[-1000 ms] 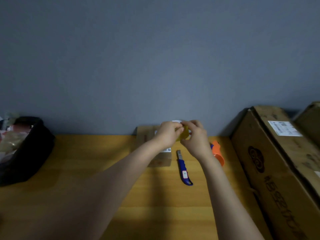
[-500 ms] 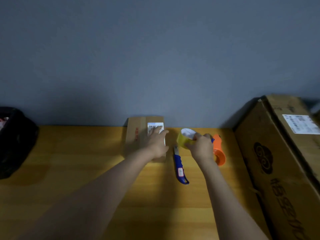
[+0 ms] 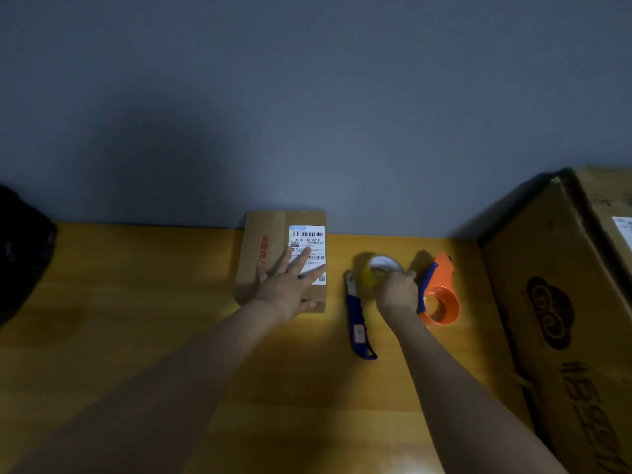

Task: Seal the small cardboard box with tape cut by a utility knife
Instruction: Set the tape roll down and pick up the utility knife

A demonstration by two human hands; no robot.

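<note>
The small cardboard box [image 3: 263, 248] lies flat on the wooden table against the wall, a white shipping label [image 3: 307, 239] on its top. My left hand [image 3: 289, 285] rests flat on the box with fingers spread over the label's lower part. My right hand [image 3: 396, 295] grips a yellow tape roll [image 3: 376, 270] just right of the box, low over the table. A blue utility knife [image 3: 357, 328] lies on the table between my two hands, its blade end pointing toward the wall.
An orange tape dispenser [image 3: 441, 299] with a blue handle lies right of my right hand. A large cardboard box [image 3: 564, 319] fills the right side of the table. A black bag [image 3: 20, 254] sits at the far left edge. A grey wall stands behind.
Both hands held the tape roll together above the box. My left hand has dropped flat onto the box, and my right hand has carried the roll right and down toward the table.
</note>
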